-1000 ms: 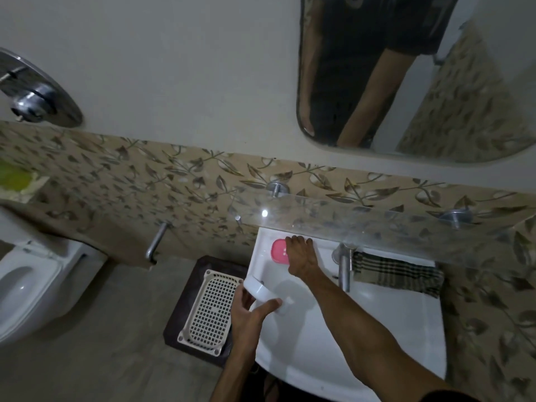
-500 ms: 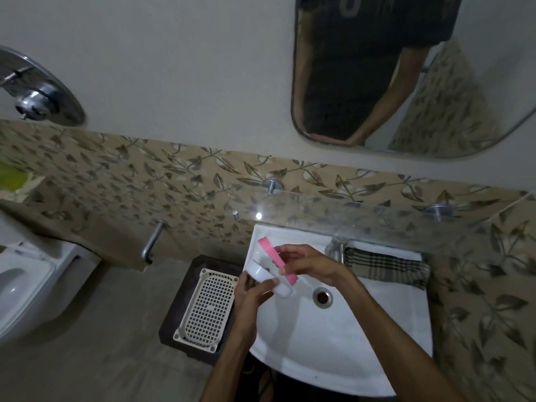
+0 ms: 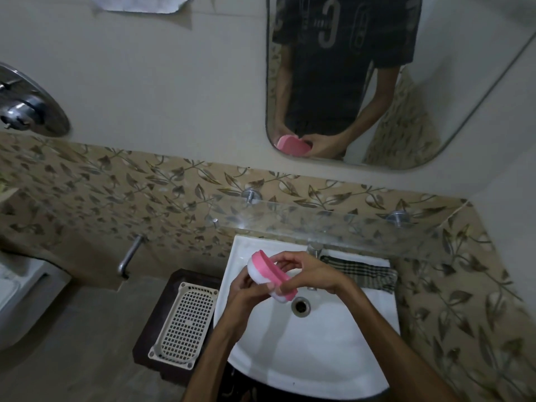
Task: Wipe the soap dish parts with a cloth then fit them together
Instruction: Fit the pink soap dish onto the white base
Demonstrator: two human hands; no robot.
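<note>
Head view, looking down over a white ceramic wash basin (image 3: 313,343): pink oval plastic soap-dish insert (image 3: 268,269) pressed onto white oval plastic soap-dish base (image 3: 256,278), the pair held tilted above the bowl at about 10 o'clock from the round metal drain (image 3: 300,306). Left hand (image 3: 242,294) cupped beneath the base, fingers curled closed around its underside. Right hand (image 3: 307,274) over the top from 3 o'clock, fingers (image 3: 282,258) bent and closed on the pink rim. Exact seating of pink in white not readable; far end looks nested, near end partly hidden by the fingers.

Dark checked cloth (image 3: 359,274) lying folded on the basin ledge at 2 o'clock from the hands, beside the chrome tap (image 3: 314,249), touched by neither hand. Cream perforated plastic tray (image 3: 185,322) on a dark brown stool (image 3: 162,314) at 8 o'clock, well apart from the basin work. Pink part and both hands repeated in the rounded wall mirror (image 3: 406,97) at 12 o'clock.

Step in hand, by appearance: fitting together, wiping seemingly finished. Next move likely calling for even pressure along both long edges until the pink rim sits flush all round, then a level place to set the dish down. Tilt over the bowl worth correcting first, to avoid one end popping free.
</note>
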